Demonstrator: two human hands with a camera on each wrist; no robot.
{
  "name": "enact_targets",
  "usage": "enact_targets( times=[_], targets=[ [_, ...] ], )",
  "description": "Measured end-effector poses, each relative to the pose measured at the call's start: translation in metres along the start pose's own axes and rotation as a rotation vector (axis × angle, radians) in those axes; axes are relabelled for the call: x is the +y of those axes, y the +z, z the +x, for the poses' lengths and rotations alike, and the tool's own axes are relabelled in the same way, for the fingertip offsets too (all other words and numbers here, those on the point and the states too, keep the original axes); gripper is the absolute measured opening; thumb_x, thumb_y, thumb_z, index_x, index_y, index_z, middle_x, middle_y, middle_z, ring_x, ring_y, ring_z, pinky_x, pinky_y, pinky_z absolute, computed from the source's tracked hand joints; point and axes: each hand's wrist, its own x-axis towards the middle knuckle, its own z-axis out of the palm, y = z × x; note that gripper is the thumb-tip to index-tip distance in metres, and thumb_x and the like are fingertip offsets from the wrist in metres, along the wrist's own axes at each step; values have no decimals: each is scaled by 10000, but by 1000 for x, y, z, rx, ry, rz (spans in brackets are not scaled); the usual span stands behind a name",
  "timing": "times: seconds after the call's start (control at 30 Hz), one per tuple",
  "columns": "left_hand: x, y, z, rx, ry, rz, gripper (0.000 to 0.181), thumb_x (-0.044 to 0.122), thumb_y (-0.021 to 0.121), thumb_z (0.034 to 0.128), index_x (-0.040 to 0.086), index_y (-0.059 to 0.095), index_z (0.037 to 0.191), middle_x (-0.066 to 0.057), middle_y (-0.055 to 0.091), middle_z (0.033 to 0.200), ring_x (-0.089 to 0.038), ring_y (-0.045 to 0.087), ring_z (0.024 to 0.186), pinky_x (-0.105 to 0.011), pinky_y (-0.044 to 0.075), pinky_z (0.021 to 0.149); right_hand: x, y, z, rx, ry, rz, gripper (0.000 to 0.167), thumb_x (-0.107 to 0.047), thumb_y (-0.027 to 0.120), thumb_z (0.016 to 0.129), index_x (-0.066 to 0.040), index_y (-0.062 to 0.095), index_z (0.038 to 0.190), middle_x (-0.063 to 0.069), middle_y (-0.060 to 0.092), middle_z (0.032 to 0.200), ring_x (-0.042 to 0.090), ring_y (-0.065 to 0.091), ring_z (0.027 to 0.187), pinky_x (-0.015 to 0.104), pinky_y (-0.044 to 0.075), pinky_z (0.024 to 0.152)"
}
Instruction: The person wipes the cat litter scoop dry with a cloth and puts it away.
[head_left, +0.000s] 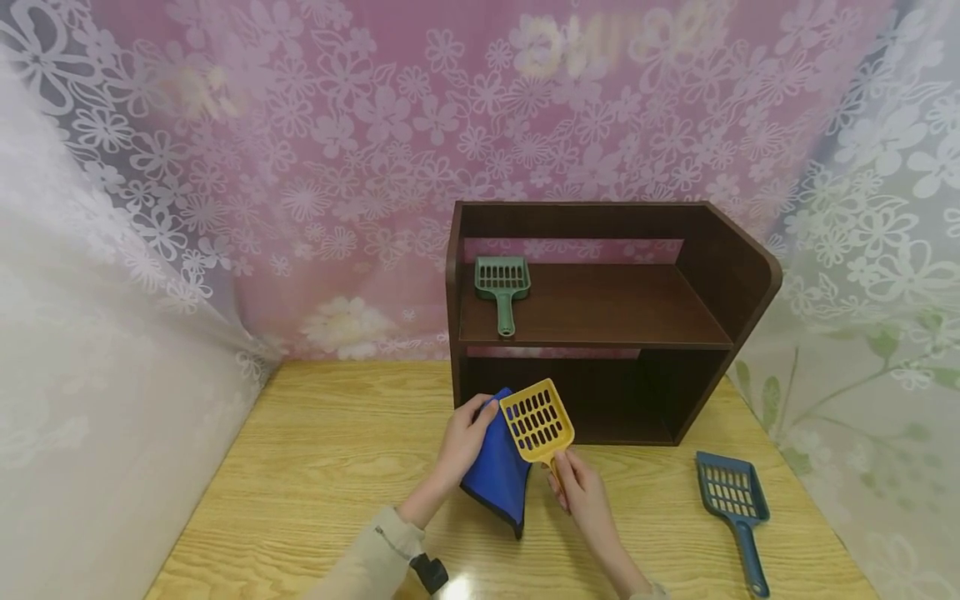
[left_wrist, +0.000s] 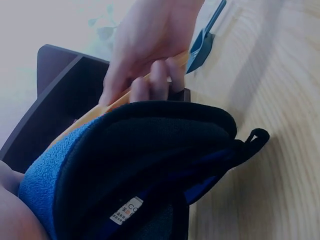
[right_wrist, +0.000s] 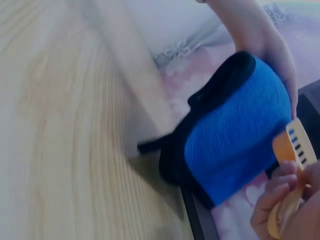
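Observation:
My left hand (head_left: 461, 440) grips a blue cloth piece (head_left: 497, 471) that has black edging. In the left wrist view this cloth (left_wrist: 50, 165) bulges open like a pouch or mitt, with a small loop and a white label inside. My right hand (head_left: 583, 498) holds a yellow slotted litter scoop (head_left: 553, 452) by its handle. The scoop's head lies in front of the cloth's upper part, its left corner close to my left fingertips. In the right wrist view, the scoop (right_wrist: 284, 147) stands at the cloth's edge; whether they touch is unclear.
Behind my hands stands a dark brown two-level shelf (head_left: 592, 308). A green litter scoop (head_left: 506, 317) lies at the left of its upper board. At right on the wooden table (head_left: 337, 467) lies a dark blue litter scoop (head_left: 744, 533). Flowered curtains (head_left: 360, 167) enclose the table.

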Motion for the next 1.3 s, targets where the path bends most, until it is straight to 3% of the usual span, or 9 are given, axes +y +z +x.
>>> enact_targets(
  times=[0.23, 0.37, 0.6, 0.77, 0.93, 1.1, 1.2, 1.3],
  targets=[
    [2, -11, 5, -80, 28, 13, 313, 305, 550, 1049, 71, 717, 1175, -83, 706, 1028, -125, 581, 848, -311, 465, 793, 0, -19, 1, -149, -7, -49, 352, -237, 443, 1105, 3, 597, 898, 34, 495, 643, 49, 389, 454, 210, 339, 401],
    [3, -15, 7, -138, 32, 11, 310, 297, 563, 1042, 64, 723, 1167, -87, 709, 1022, -113, 586, 836, -294, 471, 773, 1, -30, 1, -216, -14, -100, 368, -258, 442, 1105, -9, 577, 870, 23, 498, 652, 31, 385, 463, 202, 334, 408],
    [4, -17, 5, -210, 47, 3, 326, 307, 558, 1046, 60, 716, 1187, -91, 708, 1006, -120, 600, 793, -291, 492, 719, 7, -38, 1, -347, -96, -162, 362, -215, 436, 1106, 4, 577, 855, 59, 519, 638, 0, 380, 452, 189, 334, 395],
    [2, -19, 6, -247, 109, 85, 325, 320, 537, 1058, 87, 716, 1198, -62, 718, 1005, -102, 620, 805, -271, 507, 725, 7, -45, -1, -419, -71, -170, 370, -256, 450, 1102, 42, 600, 941, 40, 520, 658, -2, 379, 471, 184, 339, 412],
    [2, -20, 5, -254, 188, 228, 313, 356, 523, 1066, 144, 721, 1182, -2, 722, 999, -88, 619, 786, -263, 506, 692, 7, -52, -3, -397, -69, -214, 330, -248, 482, 1091, 23, 618, 960, 13, 518, 677, 6, 407, 523, 194, 359, 451],
    [5, -20, 4, -234, 254, 304, 297, 373, 534, 1062, 165, 725, 1154, 24, 722, 988, -66, 605, 746, -248, 493, 668, 4, -60, -2, -334, -3, -258, 370, -293, 485, 1089, 30, 624, 971, 61, 524, 690, 29, 412, 540, 210, 368, 483],
    [9, -19, 2, -216, 318, 373, 266, 373, 561, 1049, 177, 727, 1119, 36, 728, 995, -53, 628, 764, -253, 516, 691, 1, -68, 0, -312, 21, -270, 383, -313, 479, 1090, 25, 630, 986, 86, 527, 693, 39, 397, 525, 217, 363, 476],
    [14, -18, -1, -188, 396, 472, 245, 389, 583, 1033, 198, 728, 1084, 62, 729, 1001, -51, 654, 824, -315, 488, 818, -2, -75, 1, -295, 12, -267, 364, -306, 474, 1092, 6, 637, 996, 69, 522, 687, 42, 383, 511, 224, 361, 465]
  ],
)
